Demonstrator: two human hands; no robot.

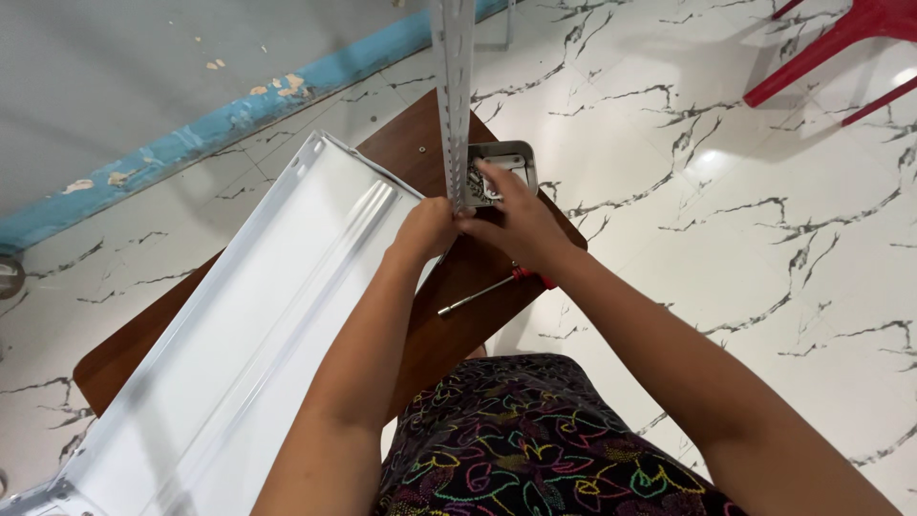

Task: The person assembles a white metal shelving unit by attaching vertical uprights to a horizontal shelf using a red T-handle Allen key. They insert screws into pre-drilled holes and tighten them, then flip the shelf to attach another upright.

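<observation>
While both hands are pinching the lower end of the upright perforated grey metal rail, left hand and right hand clamped together at centre frame, it is looking stiff, light and sharp-edged beside the white sheet-metal shelf panel on the brown wooden counter.

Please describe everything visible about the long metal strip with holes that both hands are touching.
The perforated strip looks like pale grey metal, a slotted angle bar with a row of small holes. It runs from the top edge of the picture down to the corner of the white shelf panel. The left hand and right hand meet at its lower end.
</observation>
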